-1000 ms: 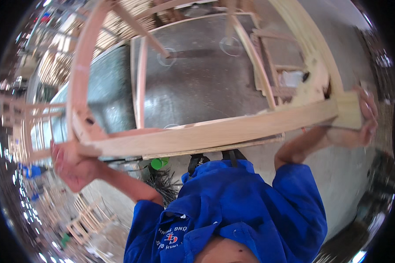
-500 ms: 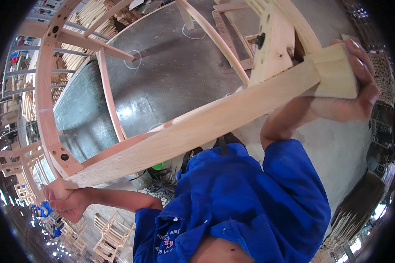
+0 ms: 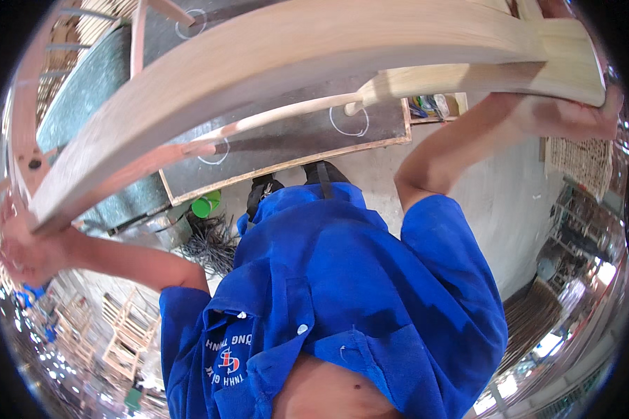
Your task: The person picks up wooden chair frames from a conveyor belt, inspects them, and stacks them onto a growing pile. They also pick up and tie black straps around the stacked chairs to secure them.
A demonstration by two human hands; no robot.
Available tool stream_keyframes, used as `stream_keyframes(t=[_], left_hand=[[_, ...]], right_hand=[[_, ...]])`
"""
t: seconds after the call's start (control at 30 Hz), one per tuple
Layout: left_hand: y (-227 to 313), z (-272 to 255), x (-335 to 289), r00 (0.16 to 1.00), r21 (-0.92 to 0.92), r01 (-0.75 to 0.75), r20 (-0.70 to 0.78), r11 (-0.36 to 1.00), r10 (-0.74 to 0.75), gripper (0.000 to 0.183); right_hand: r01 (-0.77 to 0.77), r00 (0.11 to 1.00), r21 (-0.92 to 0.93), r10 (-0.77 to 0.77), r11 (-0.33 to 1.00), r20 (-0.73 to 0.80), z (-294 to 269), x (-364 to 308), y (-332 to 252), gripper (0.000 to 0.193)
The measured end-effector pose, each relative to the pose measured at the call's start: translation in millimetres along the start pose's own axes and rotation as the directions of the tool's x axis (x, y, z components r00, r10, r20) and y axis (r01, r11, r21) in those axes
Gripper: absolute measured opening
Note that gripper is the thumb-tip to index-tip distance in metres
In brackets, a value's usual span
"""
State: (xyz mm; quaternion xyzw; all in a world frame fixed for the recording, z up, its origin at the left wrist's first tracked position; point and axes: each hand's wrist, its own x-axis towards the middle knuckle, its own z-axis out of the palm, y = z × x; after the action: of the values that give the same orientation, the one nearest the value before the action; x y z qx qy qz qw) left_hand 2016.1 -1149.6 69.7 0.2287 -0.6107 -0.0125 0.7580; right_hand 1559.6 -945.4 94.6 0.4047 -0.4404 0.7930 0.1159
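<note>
A large pale wooden chair frame (image 3: 314, 45) spans the upper part of the head view, very close, its broad curved rail running from lower left to upper right. My left hand (image 3: 31, 248), smeared by motion, is wrapped round the rail's lower left end, beside an upright with a dark bolt hole. At the opposite end, my right hand (image 3: 576, 117) grips the corner block from underneath and outside. A thinner rounded rail (image 3: 279, 115) of the same frame shows below the broad one. The frame's far side is cut off by the picture's upper rim.
Beneath the frame is a dark worktable (image 3: 297, 146) with a wooden edge and white circles marked on it. A small tray of items (image 3: 433, 106) adjoins its right side. Near its front edge are a green container (image 3: 205, 204) and dark strips (image 3: 211, 244). Chair frames (image 3: 129, 328) stand lower left.
The frame has been raised and tilted, its broad rail now higher in view and looming larger. Both hands moved up and outward with it. More of the table's front edge now shows.
</note>
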Motion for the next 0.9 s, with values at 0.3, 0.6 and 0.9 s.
stream_keyframes(t=[0.3,0.6,0.9], left_hand=[[39.9,17.0,-17.3,0.958,0.119,0.286,-0.05,0.951,-0.282,0.031],[41.3,11.9,-9.5,0.998,0.224,0.033,0.036,0.974,-0.042,0.03],[27.1,7.1,-9.9,0.997,0.102,-0.067,0.033,0.993,0.064,0.02]], right_hand=[[-0.228,0.937,0.201,0.159,0.953,0.312,-21.5,-18.7,-13.6,0.063],[0.501,0.853,-0.493,-0.5,0.711,0.146,-4.8,-21.7,-19.9,0.045],[0.508,0.842,-0.453,-0.532,0.733,0.084,-3.5,-20.7,-17.6,0.041]])
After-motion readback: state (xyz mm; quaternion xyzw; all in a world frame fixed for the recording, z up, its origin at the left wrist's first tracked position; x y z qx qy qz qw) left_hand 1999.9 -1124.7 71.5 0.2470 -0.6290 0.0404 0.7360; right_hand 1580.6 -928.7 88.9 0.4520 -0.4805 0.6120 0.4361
